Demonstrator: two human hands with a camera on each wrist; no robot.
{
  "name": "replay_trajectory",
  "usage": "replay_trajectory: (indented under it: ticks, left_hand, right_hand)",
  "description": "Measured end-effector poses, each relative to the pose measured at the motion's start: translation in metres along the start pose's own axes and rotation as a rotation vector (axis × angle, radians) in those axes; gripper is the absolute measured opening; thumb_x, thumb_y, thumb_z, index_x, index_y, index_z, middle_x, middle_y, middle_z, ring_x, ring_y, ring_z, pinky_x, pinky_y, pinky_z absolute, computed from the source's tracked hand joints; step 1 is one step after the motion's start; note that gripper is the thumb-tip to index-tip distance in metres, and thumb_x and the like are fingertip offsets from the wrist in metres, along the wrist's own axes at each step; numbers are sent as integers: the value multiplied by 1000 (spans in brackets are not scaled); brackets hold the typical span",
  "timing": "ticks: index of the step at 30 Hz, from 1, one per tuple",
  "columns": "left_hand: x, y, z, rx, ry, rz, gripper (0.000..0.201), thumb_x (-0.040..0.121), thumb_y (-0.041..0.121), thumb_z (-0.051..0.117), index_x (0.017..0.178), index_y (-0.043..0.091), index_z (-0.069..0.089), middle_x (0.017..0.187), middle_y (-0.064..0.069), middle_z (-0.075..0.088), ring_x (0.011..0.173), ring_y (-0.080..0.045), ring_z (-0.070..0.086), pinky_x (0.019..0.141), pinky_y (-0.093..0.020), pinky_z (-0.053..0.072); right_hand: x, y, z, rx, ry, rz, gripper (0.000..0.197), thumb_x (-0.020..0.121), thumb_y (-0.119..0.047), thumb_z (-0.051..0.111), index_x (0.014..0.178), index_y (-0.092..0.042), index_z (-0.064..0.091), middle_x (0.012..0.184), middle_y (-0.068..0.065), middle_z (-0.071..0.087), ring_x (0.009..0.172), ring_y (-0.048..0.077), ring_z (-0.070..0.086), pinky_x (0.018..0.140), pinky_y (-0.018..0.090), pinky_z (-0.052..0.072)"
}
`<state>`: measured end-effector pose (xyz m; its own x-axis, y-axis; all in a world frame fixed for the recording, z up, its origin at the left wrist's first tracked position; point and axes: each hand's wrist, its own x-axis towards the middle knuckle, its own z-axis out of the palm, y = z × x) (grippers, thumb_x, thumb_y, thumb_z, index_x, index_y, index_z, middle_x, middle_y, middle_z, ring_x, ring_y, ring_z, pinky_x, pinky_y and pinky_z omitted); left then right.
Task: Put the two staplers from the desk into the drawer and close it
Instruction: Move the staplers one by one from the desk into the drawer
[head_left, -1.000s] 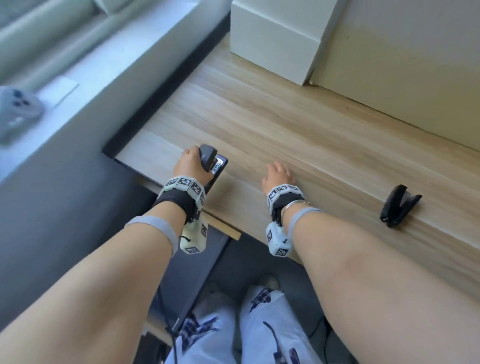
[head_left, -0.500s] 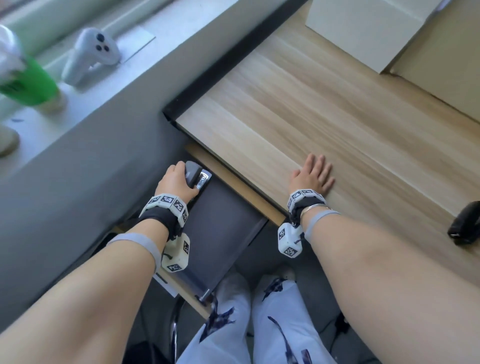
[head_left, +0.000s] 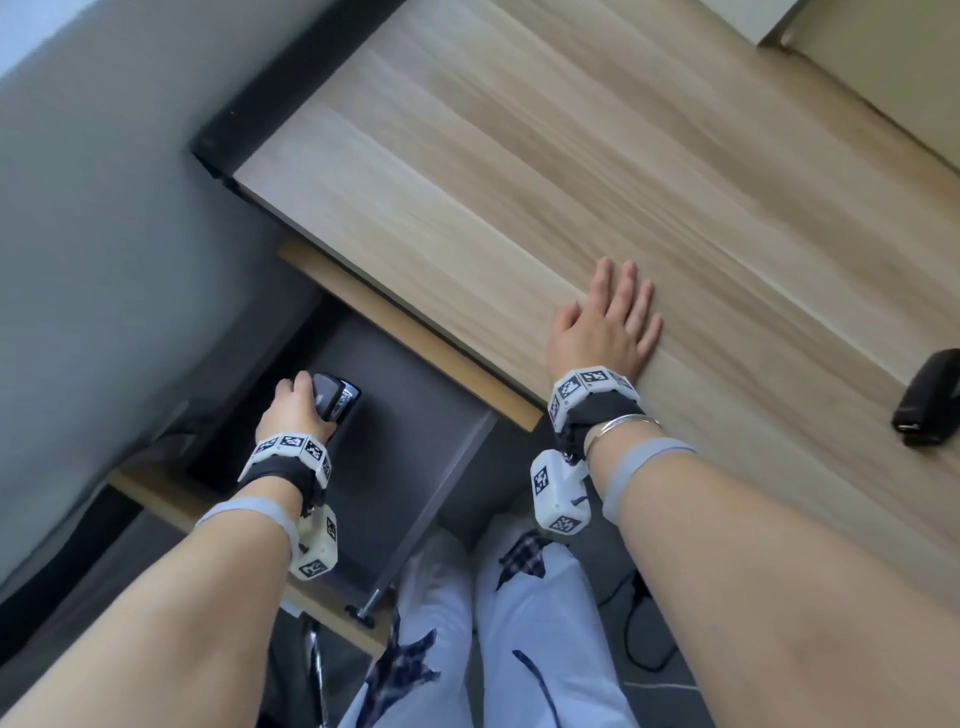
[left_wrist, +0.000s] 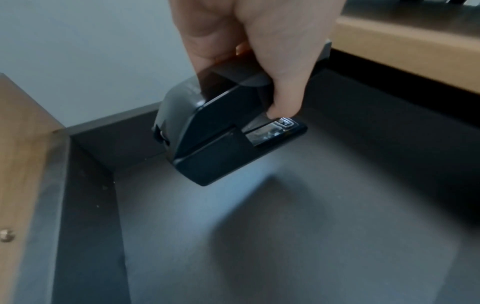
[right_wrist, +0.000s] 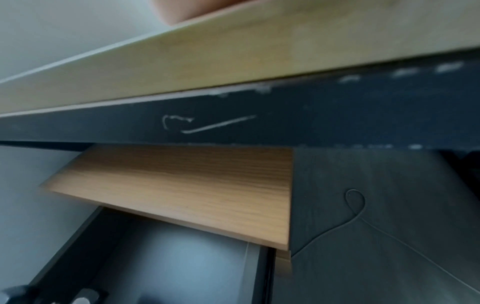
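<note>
Your left hand (head_left: 291, 415) grips stapler 1 (head_left: 335, 400) from above, with the fingers curled over its top and the thumb (left_wrist: 283, 98) pressed down its side near the metal staple channel. The left wrist view shows stapler 1 (left_wrist: 207, 131) tilted, its rear end lowest, inside the open drawer (head_left: 415, 467) and near the corner where 2 dark walls meet; whether it touches the dark drawer floor (left_wrist: 259, 236) cannot be told, though a soft shadow lies on the floor beside it. The drawer stands pulled out from under the desk (head_left: 519, 182), with its wooden front panel (head_left: 337, 613) nearest to you. Your right hand (head_left: 602, 327) lies flat on the desk near its front edge, fingers straight and slightly spread, holding nothing. Stapler 2 (head_left: 930, 400) sits on the desk well to the right of that hand, at the edge of the head view, apart from both hands. The right wrist view shows only the desk's front edge (right_wrist: 233, 51), the dark rail beneath it with pale scratches, a wooden panel (right_wrist: 182, 191) below that, and part of the drawer interior; the fingers themselves are barely visible there.
</note>
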<state>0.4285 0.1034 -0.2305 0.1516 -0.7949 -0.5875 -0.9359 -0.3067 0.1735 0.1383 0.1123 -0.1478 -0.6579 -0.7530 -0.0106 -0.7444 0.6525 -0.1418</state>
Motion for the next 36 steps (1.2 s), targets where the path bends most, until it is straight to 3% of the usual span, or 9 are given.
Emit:
replay_trajectory:
  ticks: [5, 10, 15, 23, 30, 36]
  left_hand:
    - [22, -2, 14, 40, -64, 1, 49, 72, 10, 69, 112, 4, 42, 120, -20, 46, 92, -44, 61, 66, -37, 44]
    - [35, -10, 21, 39, -86, -33, 52, 73, 8, 69, 117, 4, 41, 123, -21, 44, 96, -46, 59, 75, -44, 50]
    - [42, -18, 30, 26, -99, -65, 54, 73, 9, 69, 119, 4, 41, 124, -23, 43, 100, -48, 58, 76, -45, 50]
    - [44, -21, 42, 1, -74, -83, 54, 77, 12, 66, 124, 6, 40, 123, -25, 42, 99, -49, 58, 78, -48, 50]
    - [38, -9, 29, -26, -65, -73, 55, 74, 21, 75, 117, 8, 44, 125, -22, 42, 115, -44, 46, 87, -49, 48]
    - [10, 17, -9, -7, 15, 33, 44, 77, 22, 72, 114, 9, 51, 123, -19, 45, 112, -39, 47, 86, -44, 48]
  right_hand:
    - [0, 2, 6, -23, 65, -13, 62, 88, -30, 37, 149, -28, 26, 160, -1, 25, 149, 22, 21, 119, 46, 15]
    - [-2, 2, 7, -29, 93, -18, 62, 86, -31, 38, 147, -28, 30, 158, 0, 29, 147, 23, 25, 118, 47, 18]
    - [-2, 1, 6, -38, 87, -20, 62, 86, -30, 38, 148, -28, 30, 158, 1, 28, 147, 24, 24, 118, 46, 17]
    - [-2, 0, 5, -62, 111, -15, 65, 82, -34, 28, 147, -28, 32, 157, 0, 31, 146, 23, 28, 117, 46, 21]
    - [-1, 3, 5, -29, 95, -22, 62, 86, -31, 37, 147, -27, 32, 157, 2, 31, 146, 25, 27, 117, 47, 20]
    - [-1, 3, 3, 10, 63, -21, 63, 84, -31, 36, 147, -26, 32, 157, 2, 31, 146, 25, 27, 117, 48, 19]
